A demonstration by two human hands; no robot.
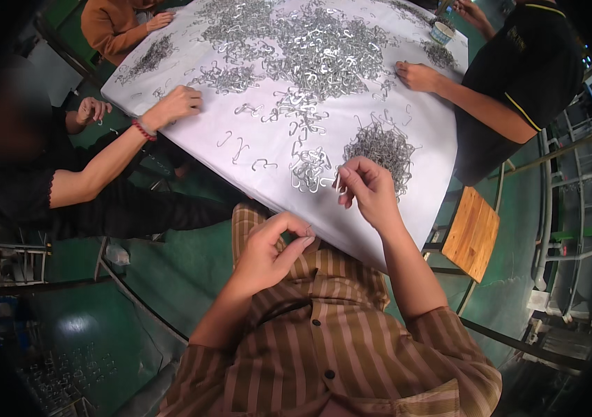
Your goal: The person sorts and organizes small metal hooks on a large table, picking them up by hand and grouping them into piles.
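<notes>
My right hand (371,186) is over the near part of the white-covered table (275,184), thumb and fingers pinched on a small shiny metal hook (339,182). Most of that hook is hidden by the fingers. Lower and to the left, by the table's near edge, my left hand (268,254) has thumb and forefinger pressed together. Something thin and dark shows at their tips, too small to name. A small heap of silvery S-shaped hooks (308,169) lies just left of my right hand. Beyond that hand sits a darker pile of thin wire pieces (382,149).
A large heap of metal hooks (330,52) covers the far middle of the table. Several people work around it: one arm (112,149) reaches in from the left, another (476,111) from the right. A paper cup (442,32) stands far right; a wooden stool (471,233) is beside the table.
</notes>
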